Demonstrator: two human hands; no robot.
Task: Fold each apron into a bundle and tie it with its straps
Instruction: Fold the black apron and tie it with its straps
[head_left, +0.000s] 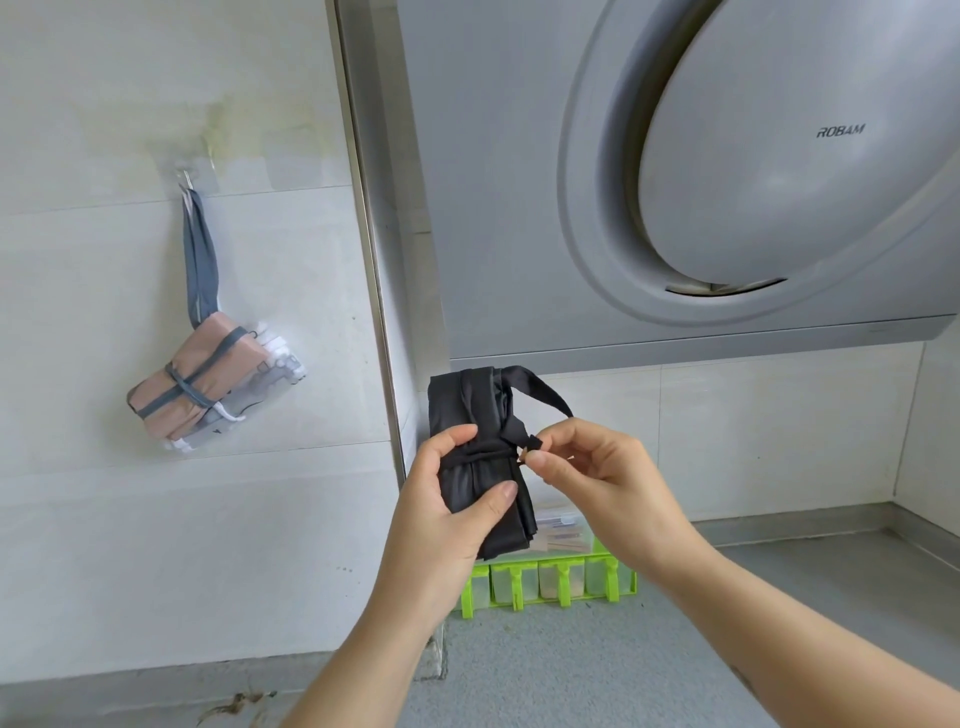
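I hold the black bundle (480, 467) in air above the bench (727, 649), left hand (452, 499) clamped round it. My right hand (587, 467) pinches the strap end (531, 446) at the wrap. I'd keep tension and tuck it snugly under the band.

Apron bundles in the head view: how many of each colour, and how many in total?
Black fabric apron bundle, held in the left hand while the right hand pinches its strap end: 1
Pink fabric apron bundle tied with grey straps, hanging from the wall hook: 1
Total: 2
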